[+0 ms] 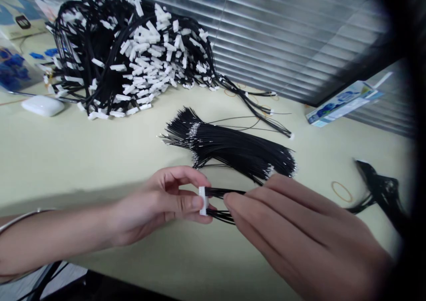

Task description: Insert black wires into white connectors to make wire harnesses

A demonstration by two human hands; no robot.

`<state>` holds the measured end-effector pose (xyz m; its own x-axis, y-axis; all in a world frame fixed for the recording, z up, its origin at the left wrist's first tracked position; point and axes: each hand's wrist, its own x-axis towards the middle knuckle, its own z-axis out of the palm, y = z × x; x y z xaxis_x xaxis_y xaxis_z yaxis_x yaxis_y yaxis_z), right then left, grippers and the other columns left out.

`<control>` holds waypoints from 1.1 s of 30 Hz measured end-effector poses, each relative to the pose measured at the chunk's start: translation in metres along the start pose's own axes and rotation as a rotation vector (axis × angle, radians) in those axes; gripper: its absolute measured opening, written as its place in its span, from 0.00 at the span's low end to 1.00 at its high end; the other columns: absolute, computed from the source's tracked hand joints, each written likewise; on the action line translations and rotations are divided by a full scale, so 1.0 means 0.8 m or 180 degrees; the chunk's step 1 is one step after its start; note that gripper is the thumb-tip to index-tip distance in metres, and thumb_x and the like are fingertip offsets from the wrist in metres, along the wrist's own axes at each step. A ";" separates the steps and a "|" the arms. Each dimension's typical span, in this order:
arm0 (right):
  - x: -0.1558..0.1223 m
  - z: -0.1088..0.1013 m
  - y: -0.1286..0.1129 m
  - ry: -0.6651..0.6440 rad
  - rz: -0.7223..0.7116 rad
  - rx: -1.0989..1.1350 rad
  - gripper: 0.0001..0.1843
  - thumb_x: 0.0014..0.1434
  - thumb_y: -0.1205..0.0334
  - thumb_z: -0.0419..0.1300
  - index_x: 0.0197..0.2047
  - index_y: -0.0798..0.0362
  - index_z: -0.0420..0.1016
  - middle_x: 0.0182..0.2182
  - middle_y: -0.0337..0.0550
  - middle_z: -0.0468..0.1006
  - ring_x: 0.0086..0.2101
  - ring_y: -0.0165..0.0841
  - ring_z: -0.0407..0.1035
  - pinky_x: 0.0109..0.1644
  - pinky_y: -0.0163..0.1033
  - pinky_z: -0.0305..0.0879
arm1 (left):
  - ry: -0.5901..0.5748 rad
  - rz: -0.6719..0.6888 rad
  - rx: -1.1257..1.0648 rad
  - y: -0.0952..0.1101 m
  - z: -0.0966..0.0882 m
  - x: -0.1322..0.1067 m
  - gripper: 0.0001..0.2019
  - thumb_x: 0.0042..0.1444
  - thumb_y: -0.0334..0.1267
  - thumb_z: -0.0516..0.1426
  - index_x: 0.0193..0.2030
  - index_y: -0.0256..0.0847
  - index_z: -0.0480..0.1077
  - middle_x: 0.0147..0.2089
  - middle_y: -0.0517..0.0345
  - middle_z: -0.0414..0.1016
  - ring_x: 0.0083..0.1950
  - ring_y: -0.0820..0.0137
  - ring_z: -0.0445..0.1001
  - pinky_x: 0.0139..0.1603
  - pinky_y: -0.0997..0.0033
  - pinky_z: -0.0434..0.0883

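Note:
My left hand (159,203) pinches a small white connector (203,200) between thumb and fingers, just above the table's near edge. Black wires (223,193) run from that connector to the right, into the fingers of my right hand (299,239), which is closed on them. Just behind both hands lies a loose bundle of black wires with bare metal tips (229,148). A big heap of finished black wires with white connectors (133,52) sits at the back left.
A white mouse (43,105) lies at the far left on the pale table (83,159). A rubber band (341,191) and another black wire bunch (382,194) are at the right. A blue-white box (342,103) leans on the window blinds (282,30).

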<state>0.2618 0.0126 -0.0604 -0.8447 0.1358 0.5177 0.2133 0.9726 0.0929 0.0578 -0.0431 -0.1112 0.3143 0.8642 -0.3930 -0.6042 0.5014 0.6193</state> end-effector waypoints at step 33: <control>-0.003 0.007 0.010 -0.0393 0.0531 0.0104 0.10 0.57 0.69 0.57 0.43 0.51 0.71 0.34 0.32 0.72 0.34 0.21 0.61 0.39 0.31 0.55 | -0.0297 -0.0246 -0.0126 0.003 -0.003 0.003 0.15 0.54 0.23 0.59 0.45 0.43 0.65 0.40 0.59 0.68 0.37 0.77 0.76 0.39 0.81 0.76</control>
<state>0.2626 0.0214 -0.0657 -0.8532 0.3155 0.4153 0.3407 0.9401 -0.0141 0.0555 -0.0401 -0.1125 0.4267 0.8241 -0.3726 -0.6033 0.5662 0.5616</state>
